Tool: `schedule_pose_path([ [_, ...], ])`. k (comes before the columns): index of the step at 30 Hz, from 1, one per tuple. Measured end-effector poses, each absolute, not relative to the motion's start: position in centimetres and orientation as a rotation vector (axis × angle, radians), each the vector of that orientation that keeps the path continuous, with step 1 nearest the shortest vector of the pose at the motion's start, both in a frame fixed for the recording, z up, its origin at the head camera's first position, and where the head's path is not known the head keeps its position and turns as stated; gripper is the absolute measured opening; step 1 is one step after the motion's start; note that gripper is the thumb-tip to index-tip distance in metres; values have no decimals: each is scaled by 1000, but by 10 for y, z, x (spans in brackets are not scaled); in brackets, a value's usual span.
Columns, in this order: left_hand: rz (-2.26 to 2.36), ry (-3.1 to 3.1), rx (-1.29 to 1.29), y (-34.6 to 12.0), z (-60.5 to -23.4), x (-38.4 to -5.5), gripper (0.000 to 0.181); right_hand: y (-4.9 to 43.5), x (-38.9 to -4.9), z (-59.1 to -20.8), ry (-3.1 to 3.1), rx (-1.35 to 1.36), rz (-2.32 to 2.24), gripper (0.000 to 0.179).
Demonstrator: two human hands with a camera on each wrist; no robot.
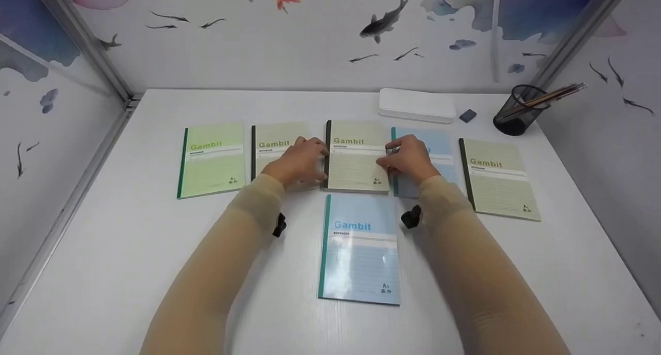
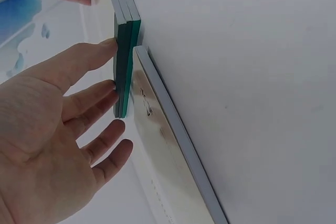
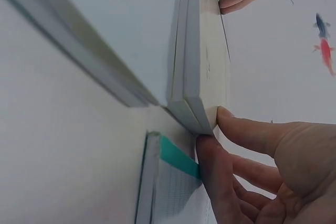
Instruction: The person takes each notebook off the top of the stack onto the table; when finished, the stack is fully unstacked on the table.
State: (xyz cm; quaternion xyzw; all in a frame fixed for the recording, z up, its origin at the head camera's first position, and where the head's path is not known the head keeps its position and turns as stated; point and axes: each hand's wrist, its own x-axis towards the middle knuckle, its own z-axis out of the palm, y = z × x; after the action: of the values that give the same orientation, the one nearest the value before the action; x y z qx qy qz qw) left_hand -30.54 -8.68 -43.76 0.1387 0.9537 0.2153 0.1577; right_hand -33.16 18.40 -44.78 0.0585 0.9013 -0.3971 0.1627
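In the head view, a beige notebook (image 1: 356, 164) with a black spine tops a small stack at mid-table. The left wrist view shows a green spine (image 2: 134, 40) under the dark one. My left hand (image 1: 301, 161) touches the spine side with its thumb and fingertips, fingers spread, over another beige notebook (image 1: 261, 133). On the opposite side, my right hand (image 1: 410, 156) has thumb and index fingertips against the stack's page edge (image 3: 194, 95). That hand overlaps a blue notebook (image 1: 439, 138) to the right of the stack.
A blue notebook (image 1: 359, 257) lies in front of the stack. A green notebook (image 1: 211, 164) is at far left, a beige one (image 1: 498, 179) at right. Behind are a white case (image 1: 415, 107), a dark eraser (image 1: 468, 116) and a mesh pen cup (image 1: 514, 118). Walls enclose the table's back and sides.
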Motion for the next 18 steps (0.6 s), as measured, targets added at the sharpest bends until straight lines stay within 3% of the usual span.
schedule_pose_path([
  [18,637,2708,486,-91,-443,-313,68,196,-336,-454,2496,196,-1277,56],
])
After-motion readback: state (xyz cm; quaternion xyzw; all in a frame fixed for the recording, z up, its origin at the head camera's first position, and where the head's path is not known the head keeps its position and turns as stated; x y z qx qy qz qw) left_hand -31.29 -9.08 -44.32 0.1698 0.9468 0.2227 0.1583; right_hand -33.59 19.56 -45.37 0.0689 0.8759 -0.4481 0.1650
